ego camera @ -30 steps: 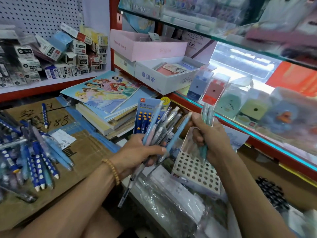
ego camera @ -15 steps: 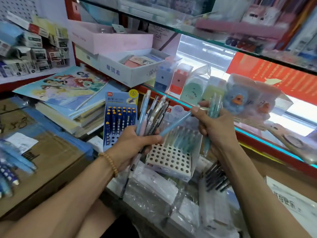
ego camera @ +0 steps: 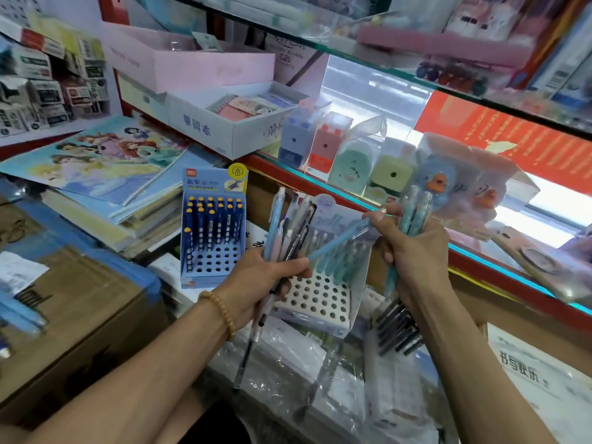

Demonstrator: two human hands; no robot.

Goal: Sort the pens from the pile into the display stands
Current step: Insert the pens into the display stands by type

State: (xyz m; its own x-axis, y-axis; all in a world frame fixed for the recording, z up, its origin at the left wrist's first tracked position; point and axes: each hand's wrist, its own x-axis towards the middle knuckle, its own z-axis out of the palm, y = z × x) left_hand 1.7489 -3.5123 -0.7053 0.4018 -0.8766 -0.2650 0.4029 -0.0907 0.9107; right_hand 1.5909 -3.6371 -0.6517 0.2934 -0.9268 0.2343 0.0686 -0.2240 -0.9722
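Observation:
My left hand (ego camera: 262, 280) grips a mixed bunch of pens (ego camera: 286, 225), fanned upward. My right hand (ego camera: 413, 254) holds a few teal pens (ego camera: 413, 213) upright, and its thumb and forefinger pinch the top of one light blue pen (ego camera: 339, 240) that slants across to the left hand. Just behind the hands stands a white display stand (ego camera: 315, 299) with rows of holes and several teal pens in its back rows. To its left a blue display stand (ego camera: 211, 251) holds dark blue pens with yellow tips. A few pens of the pile (ego camera: 19, 312) show at the left edge.
Black pens (ego camera: 397, 328) lie under my right wrist. Plastic-wrapped packs (ego camera: 288, 370) cover the surface in front. A stack of books (ego camera: 105, 187) sits at the left, a cardboard box (ego camera: 80, 315) below it. Boxed sharpeners (ego camera: 352, 158) line the red glass shelf edge (ego camera: 480, 267).
My view has swung right, so the pen pile slid almost out at the left. My right hand has pinched one light blue pen and drawn it sideways out of the left hand's bunch.

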